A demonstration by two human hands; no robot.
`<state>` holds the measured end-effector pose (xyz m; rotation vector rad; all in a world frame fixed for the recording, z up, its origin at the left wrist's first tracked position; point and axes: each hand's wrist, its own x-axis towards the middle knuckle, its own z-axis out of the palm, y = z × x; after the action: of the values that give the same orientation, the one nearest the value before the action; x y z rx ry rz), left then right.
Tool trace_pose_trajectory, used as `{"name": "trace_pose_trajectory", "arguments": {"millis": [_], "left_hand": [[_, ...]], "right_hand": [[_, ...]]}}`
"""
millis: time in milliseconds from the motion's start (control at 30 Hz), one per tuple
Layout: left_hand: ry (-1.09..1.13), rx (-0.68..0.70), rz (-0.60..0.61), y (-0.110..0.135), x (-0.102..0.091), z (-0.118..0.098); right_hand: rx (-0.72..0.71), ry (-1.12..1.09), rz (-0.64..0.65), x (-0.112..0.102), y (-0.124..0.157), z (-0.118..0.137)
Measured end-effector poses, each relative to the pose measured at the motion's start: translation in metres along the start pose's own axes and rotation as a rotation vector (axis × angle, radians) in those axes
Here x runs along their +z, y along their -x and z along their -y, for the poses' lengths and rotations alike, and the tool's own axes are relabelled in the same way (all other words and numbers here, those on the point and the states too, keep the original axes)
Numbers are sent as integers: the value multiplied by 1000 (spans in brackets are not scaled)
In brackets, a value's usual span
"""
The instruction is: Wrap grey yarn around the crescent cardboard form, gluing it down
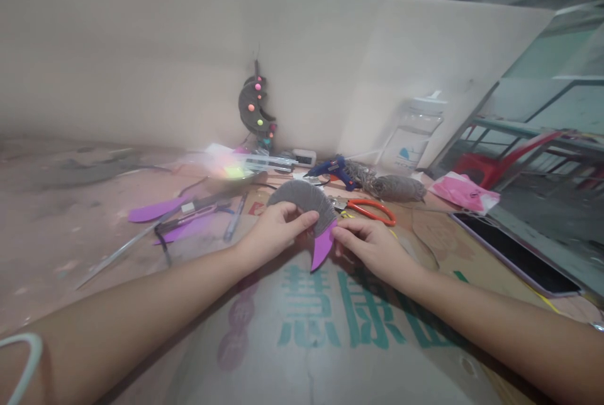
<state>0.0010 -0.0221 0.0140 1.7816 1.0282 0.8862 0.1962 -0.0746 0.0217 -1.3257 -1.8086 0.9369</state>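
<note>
Left hand, right hand both pinch crescent; arc spans left-right, purple tip toward person.

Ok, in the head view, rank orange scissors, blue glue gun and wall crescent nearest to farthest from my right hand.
1. orange scissors, just beyond the right hand.
2. blue glue gun, farther back.
3. wall crescent, at the back wall.

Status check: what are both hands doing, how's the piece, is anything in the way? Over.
Left hand grips the crescent on its grey wrapped half. Right hand pinches its bare purple tip. Scissors and glue gun lie just behind.
</note>
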Motion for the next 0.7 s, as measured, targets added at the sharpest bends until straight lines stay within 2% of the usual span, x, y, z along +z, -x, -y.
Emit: {"name": "trace_pose_trajectory", "arguments": {"millis": [100, 200, 367, 567, 700], "left_hand": [[-51, -14, -17, 2, 0, -3], [-67, -16, -6, 3, 1, -6], [-58, -39, -1, 4, 1, -7], [-64, -41, -33, 2, 1, -5], [-30, -34, -51, 1, 0, -4]], "right_hand": [[72, -101, -2, 1, 0, 2], [115, -111, -19, 2, 0, 5], [123, -104, -18, 3, -1, 3], [53, 21, -8, 1, 0, -1], [-32, 161, -131, -3, 5, 0]]}}
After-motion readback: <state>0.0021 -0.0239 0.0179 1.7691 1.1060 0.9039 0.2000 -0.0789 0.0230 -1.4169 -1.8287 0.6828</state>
